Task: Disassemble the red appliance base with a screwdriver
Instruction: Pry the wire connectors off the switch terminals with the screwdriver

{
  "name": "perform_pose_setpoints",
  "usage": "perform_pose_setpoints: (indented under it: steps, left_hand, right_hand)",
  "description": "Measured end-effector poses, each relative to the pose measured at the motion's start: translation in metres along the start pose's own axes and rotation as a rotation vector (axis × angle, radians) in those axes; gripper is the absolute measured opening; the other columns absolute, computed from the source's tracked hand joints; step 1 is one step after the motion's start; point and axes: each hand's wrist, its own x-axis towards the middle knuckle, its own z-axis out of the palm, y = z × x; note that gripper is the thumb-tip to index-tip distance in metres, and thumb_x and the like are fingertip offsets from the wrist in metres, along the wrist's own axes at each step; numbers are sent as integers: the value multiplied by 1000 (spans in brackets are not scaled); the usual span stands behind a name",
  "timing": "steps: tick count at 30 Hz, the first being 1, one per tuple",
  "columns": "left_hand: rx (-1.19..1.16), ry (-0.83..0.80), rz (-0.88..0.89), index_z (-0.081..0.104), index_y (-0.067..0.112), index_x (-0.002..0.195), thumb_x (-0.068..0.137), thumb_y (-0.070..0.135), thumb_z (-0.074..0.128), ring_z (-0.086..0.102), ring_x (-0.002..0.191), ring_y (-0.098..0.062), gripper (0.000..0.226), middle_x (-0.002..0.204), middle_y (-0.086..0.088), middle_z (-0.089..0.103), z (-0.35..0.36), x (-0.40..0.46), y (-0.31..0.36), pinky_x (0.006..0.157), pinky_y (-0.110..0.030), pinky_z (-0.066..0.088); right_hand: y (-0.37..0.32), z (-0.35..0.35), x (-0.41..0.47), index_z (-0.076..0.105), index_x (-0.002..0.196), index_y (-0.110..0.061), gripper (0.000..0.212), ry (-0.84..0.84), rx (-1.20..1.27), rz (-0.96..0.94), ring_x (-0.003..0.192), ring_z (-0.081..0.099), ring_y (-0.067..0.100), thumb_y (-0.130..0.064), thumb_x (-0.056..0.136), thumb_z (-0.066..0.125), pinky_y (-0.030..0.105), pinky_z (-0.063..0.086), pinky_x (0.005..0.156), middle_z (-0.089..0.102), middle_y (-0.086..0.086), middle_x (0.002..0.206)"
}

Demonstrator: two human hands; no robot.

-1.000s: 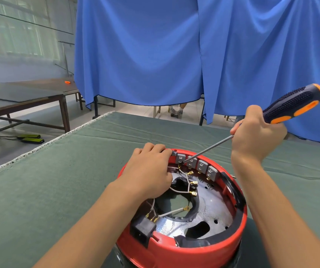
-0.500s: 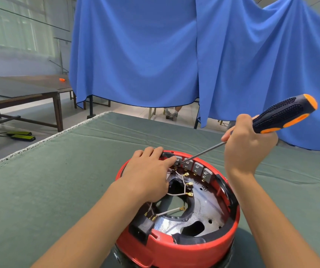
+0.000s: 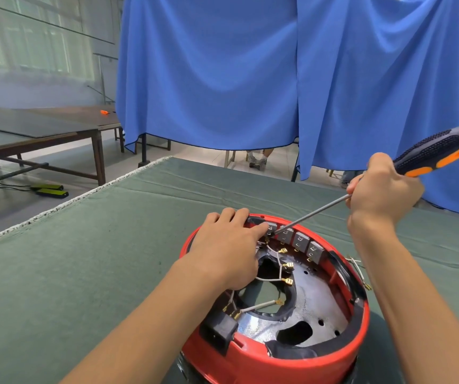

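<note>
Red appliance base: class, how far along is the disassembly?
Done: the red base lies open, wires loose. In hand: the right hand holds the screwdriver, tip at the grey switches; the left hand steadies the rim. Left: switches and metal plate.

Two bare forearms in view, no sleeves. Left hand (image 3: 227, 245), right hand (image 3: 380, 192): no gloves, rings, or watch.
</note>
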Motion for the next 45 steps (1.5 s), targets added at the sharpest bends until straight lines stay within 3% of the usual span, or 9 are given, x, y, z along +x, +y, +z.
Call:
perform_pose_setpoints:
  steps: [7, 17, 22, 27, 31, 45]
  left_hand:
    - [-18, -5, -9, 13, 37, 148, 94, 38, 43, 12, 140, -26, 62, 156, -2, 13, -1, 1, 0, 113, -42, 13]
    - [-66, 22, -11, 16, 34, 148, 94, 38, 43, 12, 141, -23, 60, 156, -1, 14, 0, -3, 1, 114, -40, 11]
    - [-106, 64, -17, 27, 27, 143, 94, 38, 45, 17, 140, -22, 53, 153, 0, 21, -1, -5, 2, 115, -39, 13]
    - [-97, 72, -24, 39, 23, 136, 95, 37, 44, 16, 141, -22, 44, 154, -1, 20, -1, -5, 2, 115, -39, 11]
    - [-93, 67, -26, 44, 24, 135, 94, 38, 43, 13, 142, -22, 43, 156, -1, 17, 1, -5, 1, 116, -40, 9]
    - [-100, 65, -34, 61, 24, 120, 92, 37, 43, 14, 141, -22, 35, 157, -1, 15, 6, -3, -1, 114, -39, 9]
  right_hand:
    - [0, 0, 0, 28, 55, -15, 28, 32, 10, 47, 32, 33, 14, -10, 75, 46, 15, 23, 36, 33, 6, 48]
    - [-21, -4, -30, 37, 63, -3, 14, -32, 94, -104, 38, 28, 19, -12, 70, 46, 16, 24, 37, 33, 22, 58]
    - [-21, -9, -32, 28, 56, -16, 27, -11, 133, -133, 32, 30, 14, -8, 74, 47, 14, 24, 37, 32, 8, 46]
    - [-16, -7, -31, 29, 55, -16, 27, 0, 143, -130, 31, 33, 13, -9, 74, 47, 15, 25, 37, 33, -8, 34]
    - [-14, -6, -29, 29, 54, -15, 29, 3, 141, -128, 31, 34, 13, -8, 74, 47, 16, 25, 37, 32, -9, 33]
    - [-15, -9, -27, 34, 61, -10, 15, -30, 67, -33, 41, 29, 22, -15, 67, 47, 18, 23, 38, 34, 21, 58]
